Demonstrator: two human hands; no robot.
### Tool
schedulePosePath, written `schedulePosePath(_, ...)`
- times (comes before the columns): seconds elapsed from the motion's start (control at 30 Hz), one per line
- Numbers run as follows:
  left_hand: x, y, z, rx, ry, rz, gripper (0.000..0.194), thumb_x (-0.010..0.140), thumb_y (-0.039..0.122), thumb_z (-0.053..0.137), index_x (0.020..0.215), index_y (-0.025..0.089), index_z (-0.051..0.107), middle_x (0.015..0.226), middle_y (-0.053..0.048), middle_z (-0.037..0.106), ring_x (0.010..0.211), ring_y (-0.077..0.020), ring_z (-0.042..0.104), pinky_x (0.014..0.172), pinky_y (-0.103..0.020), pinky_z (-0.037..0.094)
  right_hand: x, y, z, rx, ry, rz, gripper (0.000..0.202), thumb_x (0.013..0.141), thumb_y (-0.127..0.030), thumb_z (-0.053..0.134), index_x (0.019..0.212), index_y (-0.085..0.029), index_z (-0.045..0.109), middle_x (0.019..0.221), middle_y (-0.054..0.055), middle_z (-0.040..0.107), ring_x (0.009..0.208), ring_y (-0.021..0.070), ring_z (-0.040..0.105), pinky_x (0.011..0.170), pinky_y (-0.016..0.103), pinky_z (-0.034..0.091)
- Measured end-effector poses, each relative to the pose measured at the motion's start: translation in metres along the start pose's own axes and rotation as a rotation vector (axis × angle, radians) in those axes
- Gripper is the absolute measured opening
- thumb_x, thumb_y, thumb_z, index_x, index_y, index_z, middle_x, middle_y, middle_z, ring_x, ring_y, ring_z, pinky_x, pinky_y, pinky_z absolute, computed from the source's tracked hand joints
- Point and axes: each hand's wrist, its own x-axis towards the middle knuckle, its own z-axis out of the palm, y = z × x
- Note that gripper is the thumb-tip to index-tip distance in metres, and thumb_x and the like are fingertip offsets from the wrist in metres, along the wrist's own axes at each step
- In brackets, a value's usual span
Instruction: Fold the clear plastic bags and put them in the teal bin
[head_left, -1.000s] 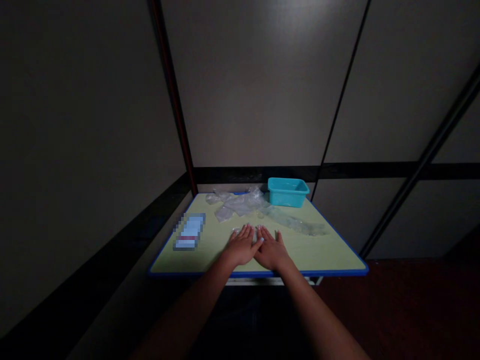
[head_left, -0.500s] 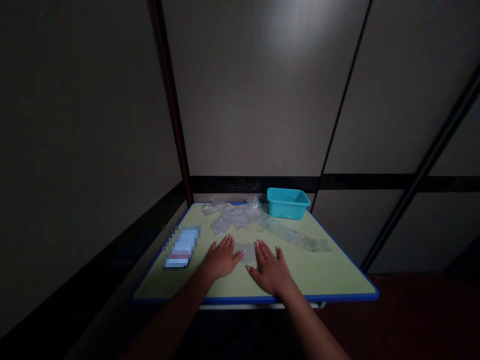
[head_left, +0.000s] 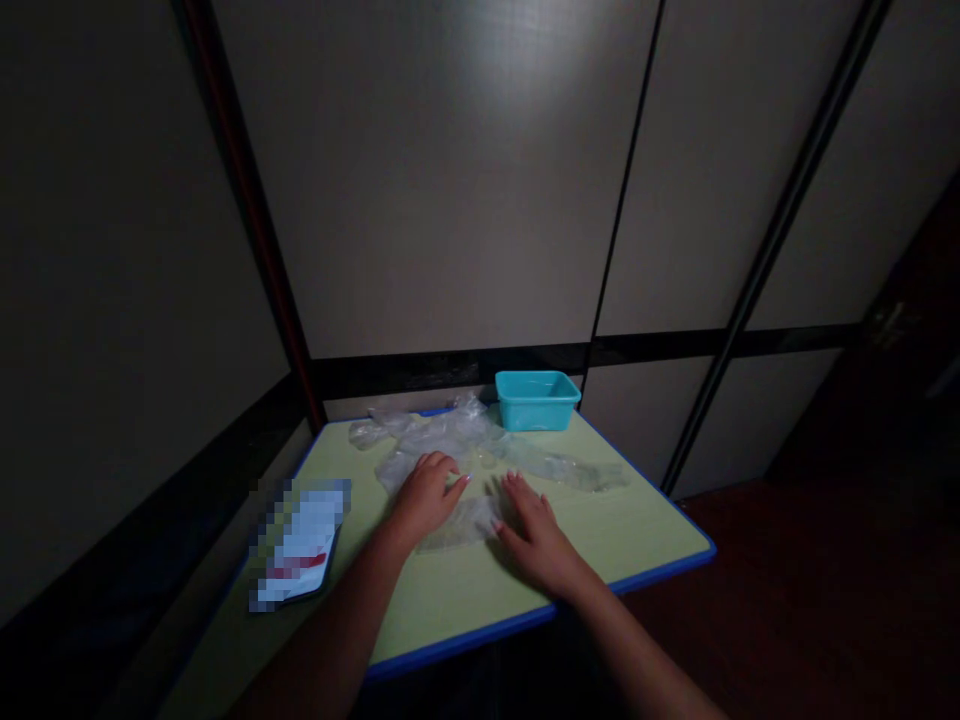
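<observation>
A clear plastic bag [head_left: 457, 528] lies flattened on the table between my hands. My left hand [head_left: 429, 498] is over its left side, with the fingers a little bent and the thumb apart; nothing shows in its grasp. At the bag's right edge, my right hand [head_left: 534, 540] is open and palm down, its fingers spread. Whether either palm presses on the plastic cannot be seen. Just beyond my left fingers spreads a pile of crumpled clear plastic bags [head_left: 442, 432]. A long strip of clear plastic [head_left: 559, 464] stretches from the pile to the right.
At the back of the pale green table [head_left: 630, 545] stands a turquoise basin [head_left: 534, 408]. A phone [head_left: 304, 545], partly blurred out, lies at the left. Blue edging [head_left: 465, 645] runs round the table, and panelled walls [head_left: 450, 200] rise behind it and at the left.
The view has turned right. My hands were flat on the plastic; now the left fingers are bent and the right hand looks slightly raised. More of the bag between them shows.
</observation>
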Motion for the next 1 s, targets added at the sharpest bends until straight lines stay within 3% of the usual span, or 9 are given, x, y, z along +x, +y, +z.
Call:
schedulePosePath(0.07,-0.004,-0.003,0.002,0.002,-0.012,-0.013,0.014,0.084,0.032,0.057,0.082,0.018,0.059,0.091,-0.006,0.06,0.095,-0.0222,0.053,0.083,-0.032,0.043,0.007,0.007,-0.005,0.127,0.144,0.084,0.048,0.086,-0.03,0.047,0.132,-0.014,0.047,0.14,0.015,0.046,0.131,0.023,0.038,0.109,0.042,0.028)
schedulePosePath(0.13,-0.006,-0.004,0.004,0.013,-0.052,-0.025,0.017,0.082,0.034,0.062,0.081,0.018,0.057,0.089,-0.006,0.058,0.093,-0.0223,0.052,0.081,-0.032,0.043,0.017,0.011,-0.013,0.293,0.188,0.199,0.036,0.086,-0.026,0.047,0.12,-0.016,0.054,0.123,0.015,0.059,0.112,0.0223,0.056,0.097,0.04,0.043)
schedulePosePath(0.23,-0.007,0.0,0.01,0.032,-0.107,-0.04,0.024,0.079,0.041,0.065,0.083,0.019,0.056,0.09,-0.005,0.058,0.093,-0.0226,0.051,0.08,-0.032,0.041,0.033,0.013,-0.03,0.603,-0.019,0.403,0.023,0.089,-0.024,0.044,0.106,-0.015,0.056,0.096,0.011,0.067,0.073,0.0174,0.066,0.067,0.034,0.055)
schedulePosePath(0.3,-0.006,0.004,0.013,0.052,-0.134,-0.049,0.027,0.077,0.044,0.066,0.083,0.02,0.056,0.091,-0.004,0.058,0.095,-0.0232,0.051,0.079,-0.032,0.04,0.044,0.013,-0.042,0.655,-0.171,0.449,0.017,0.09,-0.024,0.042,0.096,-0.015,0.056,0.079,0.005,0.065,0.054,0.0123,0.062,0.053,0.027,0.053)
schedulePosePath(0.4,-0.007,0.009,0.016,0.074,-0.156,-0.055,0.03,0.073,0.046,0.069,0.082,0.021,0.055,0.093,-0.003,0.058,0.096,-0.0241,0.05,0.078,-0.033,0.039,0.066,0.013,-0.052,0.445,-0.308,0.386,0.009,0.088,-0.017,0.047,0.086,-0.015,0.055,0.059,-0.003,0.058,0.041,0.007,0.053,0.042,0.018,0.044)
schedulePosePath(0.6,-0.009,0.011,0.014,0.088,-0.165,-0.058,0.029,0.076,0.047,0.066,0.084,0.022,0.054,0.096,-0.003,0.056,0.099,-0.0236,0.049,0.081,-0.033,0.038,0.103,0.015,-0.041,0.336,-0.568,0.256,0.006,0.087,-0.015,0.05,0.088,-0.018,0.055,0.046,-0.008,0.055,0.032,0.0048,0.045,0.037,0.014,0.036)
schedulePosePath(0.8,-0.01,0.012,0.014,0.126,-0.188,-0.059,0.039,0.069,0.053,0.071,0.086,0.022,0.052,0.099,-0.004,0.055,0.1,-0.0243,0.048,0.081,-0.034,0.037,0.1,0.024,-0.028,0.299,-0.553,0.24,0.009,0.087,-0.026,0.055,0.084,-0.017,0.051,0.042,-0.008,0.054,0.031,0.0059,0.046,0.034,0.014,0.034)
schedulePosePath(1.0,-0.01,0.012,0.016,0.152,-0.215,-0.067,0.041,0.072,0.058,0.066,0.087,0.022,0.052,0.1,-0.005,0.054,0.102,-0.0255,0.046,0.082,-0.035,0.036,0.092,0.025,-0.029,0.301,-0.588,0.196,0.006,0.085,-0.013,0.051,0.086,-0.019,0.051,0.041,-0.01,0.053,0.029,0.0057,0.045,0.034,0.013,0.033)
